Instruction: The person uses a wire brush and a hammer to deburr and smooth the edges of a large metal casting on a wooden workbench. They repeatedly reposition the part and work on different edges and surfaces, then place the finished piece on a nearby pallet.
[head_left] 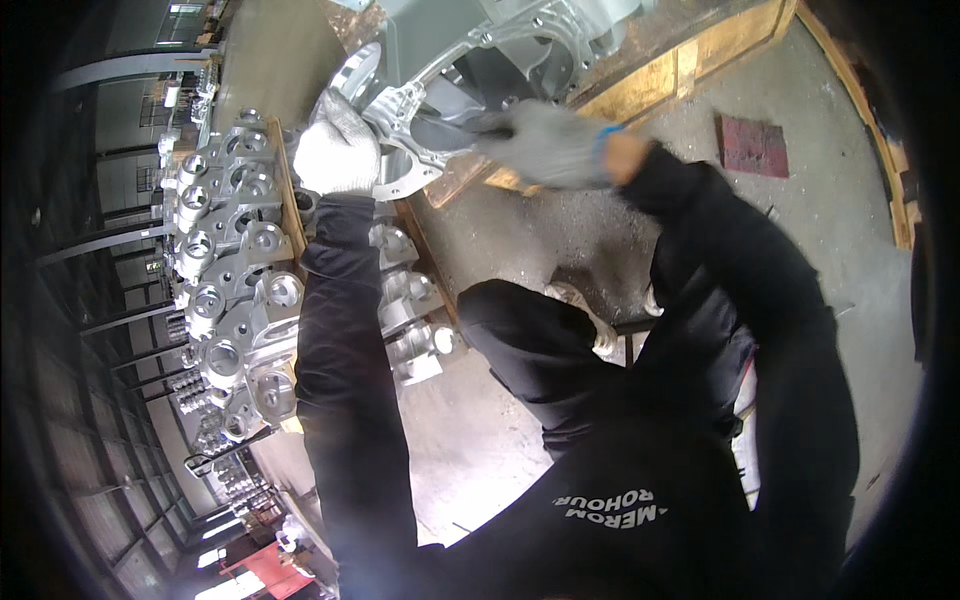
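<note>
A large silvery machined metal casting [405, 105], with round openings and a flanged rim, stands in front of me at the top of the view. My left hand [338, 152], in a pale work glove, grips the rim at its left side, fingers curled over the edge. At the right of the same casting is my right hand [550, 145], in a grey glove with a blue band at the wrist. Its fingers reach toward the opening and are smeared by motion. Whether they hold a small tool cannot be made out.
On the left, rows of similar metal castings [222, 355] sit along a wooden board [288, 190]. Wooden crate timber [690, 65] lies below and behind the casting. A dark red mat [750, 146] is on the concrete floor at right. My legs are bent below.
</note>
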